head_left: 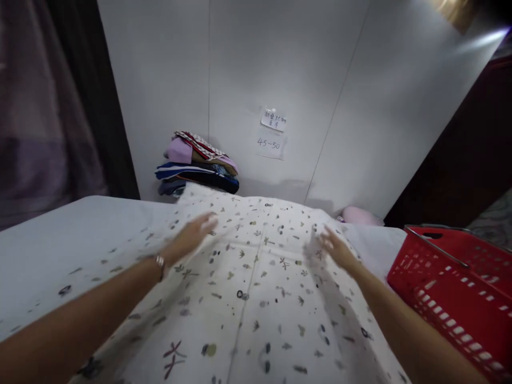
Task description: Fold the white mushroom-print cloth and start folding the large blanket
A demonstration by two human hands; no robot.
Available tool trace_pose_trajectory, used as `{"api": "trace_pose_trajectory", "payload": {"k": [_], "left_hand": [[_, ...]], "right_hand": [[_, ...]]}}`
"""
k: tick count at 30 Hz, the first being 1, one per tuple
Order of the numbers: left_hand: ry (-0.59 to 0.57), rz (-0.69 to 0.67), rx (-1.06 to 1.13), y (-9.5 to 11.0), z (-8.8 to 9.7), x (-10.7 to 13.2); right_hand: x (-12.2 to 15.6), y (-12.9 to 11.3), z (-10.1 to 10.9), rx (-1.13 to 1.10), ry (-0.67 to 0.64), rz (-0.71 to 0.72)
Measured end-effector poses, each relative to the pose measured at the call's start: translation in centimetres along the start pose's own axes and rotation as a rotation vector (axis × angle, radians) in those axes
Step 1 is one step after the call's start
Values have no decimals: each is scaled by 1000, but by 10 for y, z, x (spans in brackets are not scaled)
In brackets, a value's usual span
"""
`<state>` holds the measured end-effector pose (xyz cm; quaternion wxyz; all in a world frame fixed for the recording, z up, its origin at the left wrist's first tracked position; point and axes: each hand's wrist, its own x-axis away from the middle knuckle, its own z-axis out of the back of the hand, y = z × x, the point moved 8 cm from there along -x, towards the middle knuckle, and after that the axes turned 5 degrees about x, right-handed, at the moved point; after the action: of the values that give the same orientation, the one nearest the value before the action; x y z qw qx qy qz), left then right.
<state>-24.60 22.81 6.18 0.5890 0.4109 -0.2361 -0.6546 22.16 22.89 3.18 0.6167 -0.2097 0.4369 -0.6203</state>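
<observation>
A white cloth (256,272) printed with small plant and animal figures in grey, green and brown is spread over the table, with fold creases running along and across it. My left hand (196,232) reaches over its far left part, fingers stretched out and palm down. On the far right part, my right hand (335,246) has its fingers apart, at or just above the fabric; blur hides whether they touch it. Neither hand shows anything held. A bracelet (160,265) circles my left wrist.
Folded clothes (200,165) are stacked at the back left against the white wall (280,58). A red plastic basket (452,288) with a metal handle stands at the right. Something pink (362,216) lies at the back right. Paper notes (272,144) hang on the wall.
</observation>
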Motion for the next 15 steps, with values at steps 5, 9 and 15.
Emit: {"api": "trace_pose_trajectory", "payload": {"k": [5, 9, 15], "left_hand": [[-401, -171, -317, -42, -41, 145], [-287, -336, -448, -55, -16, 226], [-285, -386, -471, -52, -14, 263]], "right_hand": [[127, 78, 13, 294, -146, -58], [187, 113, 77, 421, -15, -82], [255, 129, 116, 612, -114, 89]]}}
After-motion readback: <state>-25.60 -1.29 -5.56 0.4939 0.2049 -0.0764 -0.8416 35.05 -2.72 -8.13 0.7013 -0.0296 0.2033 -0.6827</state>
